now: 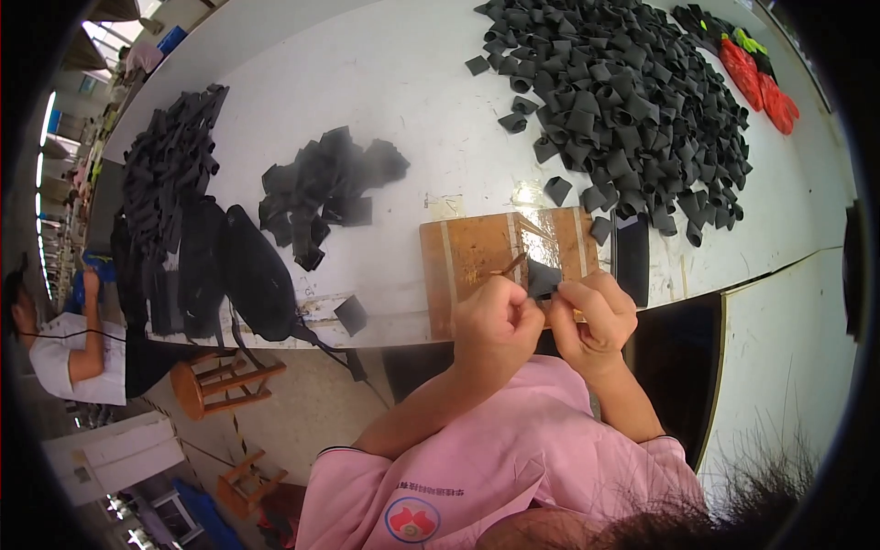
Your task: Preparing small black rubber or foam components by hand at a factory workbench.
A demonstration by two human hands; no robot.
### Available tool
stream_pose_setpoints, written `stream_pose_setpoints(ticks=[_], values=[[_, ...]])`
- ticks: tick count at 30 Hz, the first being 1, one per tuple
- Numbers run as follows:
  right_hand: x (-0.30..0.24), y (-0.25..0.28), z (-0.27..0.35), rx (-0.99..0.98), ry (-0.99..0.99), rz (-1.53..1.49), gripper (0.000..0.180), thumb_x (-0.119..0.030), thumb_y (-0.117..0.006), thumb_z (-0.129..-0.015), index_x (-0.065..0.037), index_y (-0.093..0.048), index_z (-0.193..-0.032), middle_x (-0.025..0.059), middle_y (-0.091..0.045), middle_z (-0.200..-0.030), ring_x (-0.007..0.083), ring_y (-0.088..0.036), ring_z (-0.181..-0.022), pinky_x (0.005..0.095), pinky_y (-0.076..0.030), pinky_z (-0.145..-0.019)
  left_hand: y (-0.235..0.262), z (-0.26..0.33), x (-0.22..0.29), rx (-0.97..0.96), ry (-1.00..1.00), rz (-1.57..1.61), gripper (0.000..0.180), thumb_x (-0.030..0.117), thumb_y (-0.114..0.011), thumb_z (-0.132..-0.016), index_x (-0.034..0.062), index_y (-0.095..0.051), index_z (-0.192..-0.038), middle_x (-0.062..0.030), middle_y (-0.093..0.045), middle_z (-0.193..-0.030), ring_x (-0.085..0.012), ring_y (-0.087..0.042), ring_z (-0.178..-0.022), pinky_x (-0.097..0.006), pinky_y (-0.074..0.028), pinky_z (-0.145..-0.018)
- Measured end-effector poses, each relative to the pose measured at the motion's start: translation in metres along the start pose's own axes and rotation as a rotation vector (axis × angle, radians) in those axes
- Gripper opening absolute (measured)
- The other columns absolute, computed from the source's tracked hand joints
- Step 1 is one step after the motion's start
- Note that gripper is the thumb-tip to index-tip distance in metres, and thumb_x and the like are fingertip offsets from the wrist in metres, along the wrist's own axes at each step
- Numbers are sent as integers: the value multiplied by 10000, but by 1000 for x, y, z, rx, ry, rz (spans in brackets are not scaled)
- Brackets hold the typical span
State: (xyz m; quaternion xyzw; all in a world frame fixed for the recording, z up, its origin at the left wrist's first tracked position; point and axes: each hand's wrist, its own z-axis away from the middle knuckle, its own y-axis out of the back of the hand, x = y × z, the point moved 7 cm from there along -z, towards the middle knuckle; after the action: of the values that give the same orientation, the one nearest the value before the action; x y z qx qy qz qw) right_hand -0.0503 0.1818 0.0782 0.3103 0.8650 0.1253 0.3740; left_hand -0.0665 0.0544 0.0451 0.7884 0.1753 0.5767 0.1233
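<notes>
The black fabric piece is small, matte and four-sided, narrower at its upper end, and sits right of centre in the frame, over the wooden board. The right hand pinches its lower right edge between thumb and forefinger, with the other fingers curled in. The left hand is closed into a loose fist at the lower left of the piece; a thin brown stick juts up beside its knuckles, and whether that hand grips the stick, the piece or both, I cannot tell. The fingers hide the lower edge of the piece and part of the board.

A large heap of black pieces fills the upper right of the table, its nearest pieces reaching the board's upper right corner. A dark flat slab lies just right of the board. A smaller heap sits left of centre, and a single square below it. Black strips and a long black pouch crowd the left. Red bags lie at the far upper right.
</notes>
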Motion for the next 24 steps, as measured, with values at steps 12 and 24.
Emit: stream_pose_setpoints(ticks=[12,24], values=[[140,19,-98,202,-611,-197,318,-185,-543,-848,41,-510,-1069,39,-567,-755,54,-484,-609,177,-364,-509,51,-97,-107,234,-64,-589,242,136,-619,-747,-23,-527,-904,-150,-528,-884,-244,-517,-760,-323,-443,-613],[134,-83,25,-238,-288,298,134,-49,-576,-766,-15,-553,-893,123,-529,-722,271,-539,-628,331,-437,-586,28,-153,-218,-66,-102,-991,141,63,-624,-665,0,-543,-762,-124,-537,-764,-297,-546,-788,-357,-474,-679]])
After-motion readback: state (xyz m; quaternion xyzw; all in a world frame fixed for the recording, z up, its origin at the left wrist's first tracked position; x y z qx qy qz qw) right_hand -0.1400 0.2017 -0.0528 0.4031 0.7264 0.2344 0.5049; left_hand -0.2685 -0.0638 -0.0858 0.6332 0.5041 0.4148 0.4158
